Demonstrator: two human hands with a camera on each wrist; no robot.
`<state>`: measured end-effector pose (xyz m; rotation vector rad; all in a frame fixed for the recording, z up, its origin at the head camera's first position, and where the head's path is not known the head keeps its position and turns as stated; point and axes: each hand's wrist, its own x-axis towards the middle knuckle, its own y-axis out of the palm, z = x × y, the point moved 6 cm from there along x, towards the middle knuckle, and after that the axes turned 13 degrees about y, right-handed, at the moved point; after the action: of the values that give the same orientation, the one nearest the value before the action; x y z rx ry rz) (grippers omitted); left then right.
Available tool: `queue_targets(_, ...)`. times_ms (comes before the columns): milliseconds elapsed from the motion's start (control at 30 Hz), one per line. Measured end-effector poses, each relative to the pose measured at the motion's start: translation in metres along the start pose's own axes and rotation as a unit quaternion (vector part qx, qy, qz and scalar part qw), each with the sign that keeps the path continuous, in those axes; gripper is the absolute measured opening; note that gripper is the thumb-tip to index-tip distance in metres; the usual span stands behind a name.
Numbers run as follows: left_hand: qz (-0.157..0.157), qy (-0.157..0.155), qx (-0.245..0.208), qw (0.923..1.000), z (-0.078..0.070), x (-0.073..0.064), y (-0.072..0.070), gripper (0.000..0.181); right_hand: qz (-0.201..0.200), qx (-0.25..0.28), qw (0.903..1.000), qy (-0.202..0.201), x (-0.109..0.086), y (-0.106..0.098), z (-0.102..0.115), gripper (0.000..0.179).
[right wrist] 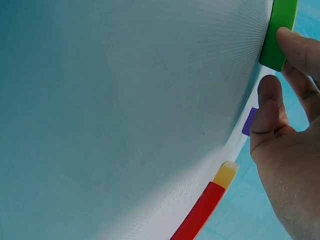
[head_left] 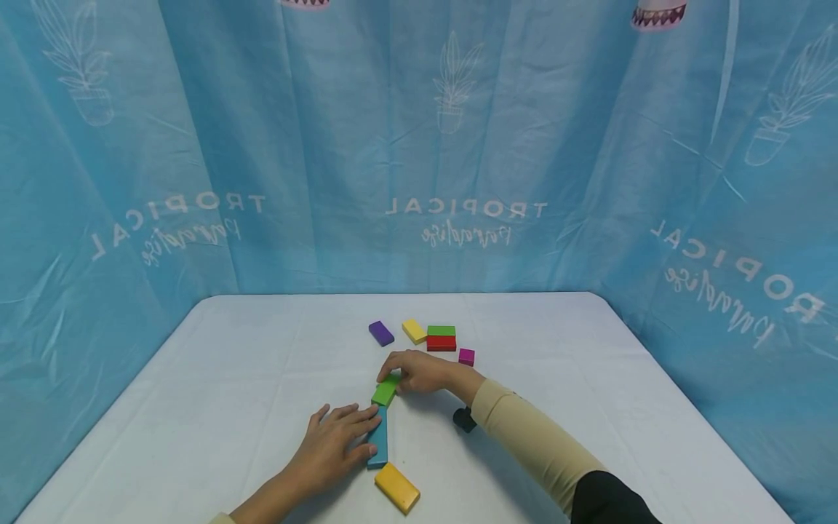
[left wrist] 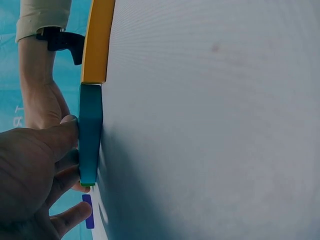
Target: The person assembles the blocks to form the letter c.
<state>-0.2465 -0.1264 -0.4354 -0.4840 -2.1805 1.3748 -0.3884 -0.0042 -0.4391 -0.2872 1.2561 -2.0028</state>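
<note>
Blocks in a slightly bent row run up the white table (head_left: 556, 364) toward the right hand (head_left: 425, 371), whose thumb touches the near green block (head_left: 385, 391) while a bent finger reaches round its far end, in a narrow hold; how firm the grip is, the views cannot tell. The left hand (head_left: 334, 444) has its fingers spread wide, thumb and fingertips resting against the blue block (head_left: 378, 440), which lies just below the near green block and appears to meet its end. The near yellow block (head_left: 397, 487) lies slanted at the blue block's other end, their corners seemingly touching. Past the right hand stand the red block (head_left: 441, 343), with the far green block (head_left: 441, 330) behind or on it, the far yellow block (head_left: 414, 331) just left of these, the purple block (head_left: 381, 333) farther left, and the magenta block (head_left: 466, 356) to the right
</note>
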Motion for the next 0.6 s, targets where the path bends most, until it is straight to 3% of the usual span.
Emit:
queue_targets(433, 0.008, 0.007, 0.003, 0.9999, -0.0001, 0.0029, -0.0002, 0.048, 0.009, 0.003, 0.9999, 0.012, -0.0011, 0.0028, -0.0034, 0.035)
queue_targets(600, -0.006, 0.026, 0.008, 0.9996, -0.0005, 0.0059, -0.0053, 0.046, 0.007, 0.001, 0.9998, 0.018, -0.0008, 0.0011, -0.0047, 0.035)
